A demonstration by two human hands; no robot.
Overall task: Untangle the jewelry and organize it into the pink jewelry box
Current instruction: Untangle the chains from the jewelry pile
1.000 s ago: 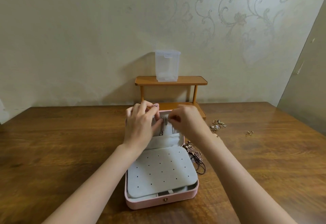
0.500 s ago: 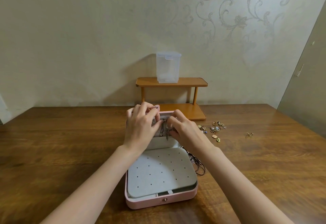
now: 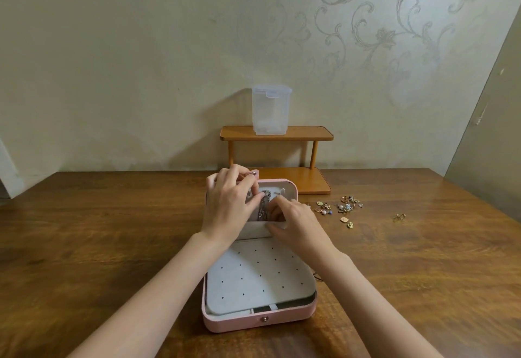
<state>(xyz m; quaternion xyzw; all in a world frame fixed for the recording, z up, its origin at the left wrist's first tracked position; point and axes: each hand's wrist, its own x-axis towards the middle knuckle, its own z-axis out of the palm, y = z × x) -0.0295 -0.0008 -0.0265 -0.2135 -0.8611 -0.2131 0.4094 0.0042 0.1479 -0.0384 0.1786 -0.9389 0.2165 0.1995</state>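
The wooden table carries the open pink jewelry box, a small wooden shelf at its far edge, and scattered earrings toward the right.

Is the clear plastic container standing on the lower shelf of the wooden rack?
No, the clear plastic container stands on the wooden rack's top shelf.

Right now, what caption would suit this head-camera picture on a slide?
Both hands, left hand and right hand, arrange silver chains in the open pink jewelry box lid; loose earrings wait nearby.
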